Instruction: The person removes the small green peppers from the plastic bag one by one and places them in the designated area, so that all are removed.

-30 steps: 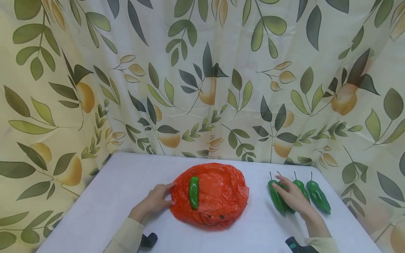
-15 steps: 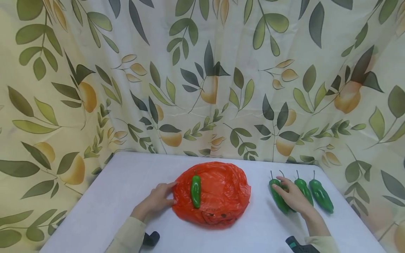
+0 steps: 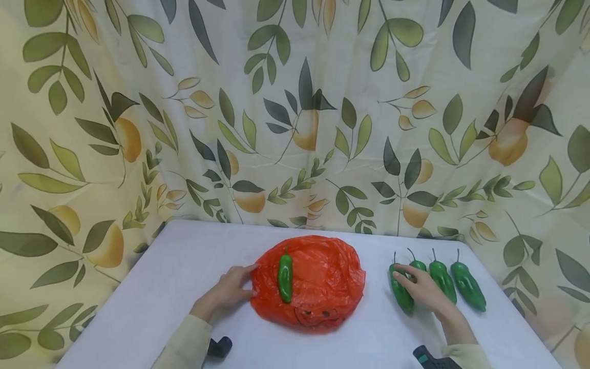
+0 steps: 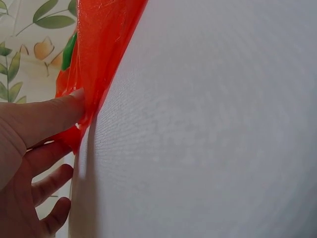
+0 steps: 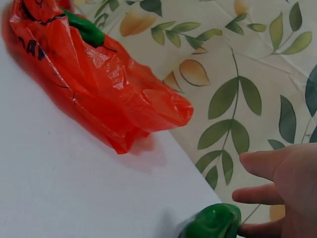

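Observation:
A red plastic bag (image 3: pixel 329 277) with dark printed markings lies on the white table, and a green chili pepper (image 3: pixel 285 279) rests on top of it. My left hand (image 3: pixel 228 289) pinches the bag's left edge; the left wrist view shows the thumb (image 4: pixel 59 116) on one side of the film and a finger behind it. My right hand (image 3: pixel 421 289) is at the leftmost pepper (image 3: pixel 402 294) of a row on the right, index finger and thumb across its upper part. In the right wrist view the fingers are spread and extended beside that pepper (image 5: pixel 213 223).
Right of that pepper stand other green peppers in the row, one (image 3: pixel 418 265) partly behind my right hand, then another (image 3: pixel 442 282) and the outermost (image 3: pixel 467 287). A leaf-and-fruit patterned curtain (image 3: pixel 295 179) hangs behind the table (image 3: pixel 193 246).
My right hand has shifted left from the second pepper in the row to the leftmost one, uncovering more of the second. The left hand stays on the bag's edge.

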`<state>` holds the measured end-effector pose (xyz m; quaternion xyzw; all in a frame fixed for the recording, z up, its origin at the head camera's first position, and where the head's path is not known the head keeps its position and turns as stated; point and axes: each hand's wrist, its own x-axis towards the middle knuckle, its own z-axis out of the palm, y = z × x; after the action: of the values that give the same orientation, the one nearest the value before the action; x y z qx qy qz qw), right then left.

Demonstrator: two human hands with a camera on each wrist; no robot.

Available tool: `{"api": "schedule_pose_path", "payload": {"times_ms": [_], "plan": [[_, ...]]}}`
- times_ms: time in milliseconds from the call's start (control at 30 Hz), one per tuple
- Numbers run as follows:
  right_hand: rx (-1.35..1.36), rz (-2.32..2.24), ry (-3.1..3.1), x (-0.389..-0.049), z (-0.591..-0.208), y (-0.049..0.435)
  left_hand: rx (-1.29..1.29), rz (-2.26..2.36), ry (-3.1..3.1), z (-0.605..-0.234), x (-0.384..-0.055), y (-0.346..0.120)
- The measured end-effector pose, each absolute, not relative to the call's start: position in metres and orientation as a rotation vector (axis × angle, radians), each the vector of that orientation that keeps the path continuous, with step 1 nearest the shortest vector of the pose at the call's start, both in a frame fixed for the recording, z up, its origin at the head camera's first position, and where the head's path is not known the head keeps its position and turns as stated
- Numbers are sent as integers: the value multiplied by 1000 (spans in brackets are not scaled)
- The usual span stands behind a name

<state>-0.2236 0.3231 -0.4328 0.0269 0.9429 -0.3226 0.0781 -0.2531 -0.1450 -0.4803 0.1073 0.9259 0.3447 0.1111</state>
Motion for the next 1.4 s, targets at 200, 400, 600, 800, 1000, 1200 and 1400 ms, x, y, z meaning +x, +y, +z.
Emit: {"api": "schedule_pose_path", "payload": {"times_ms": [200, 400, 600, 800, 1000, 1200, 1400], "plan": [[52, -963, 2837, -225, -439, 321, 341, 1010, 2732, -480, -253, -145], [14, -955, 2881, -226, -453, 320, 301, 1012, 2709, -479, -251, -145], [-11, -965, 2891, -226, -456, 317, 335, 1009, 2710, -481, -252, -146], [-32, -946, 2888, -226, -456, 314, 337, 1017, 2717, -481, -252, -146], [-29, -933, 2881, -227, -457, 314, 300, 1014, 2714, -481, -251, -145], [-23, -924, 2878, -226, -457, 314, 305, 1023, 2713, -480, -250, -146], [-25, -943, 2880, -226, -459, 315, 331, 1032, 2714, -481, -252, -145]]}}
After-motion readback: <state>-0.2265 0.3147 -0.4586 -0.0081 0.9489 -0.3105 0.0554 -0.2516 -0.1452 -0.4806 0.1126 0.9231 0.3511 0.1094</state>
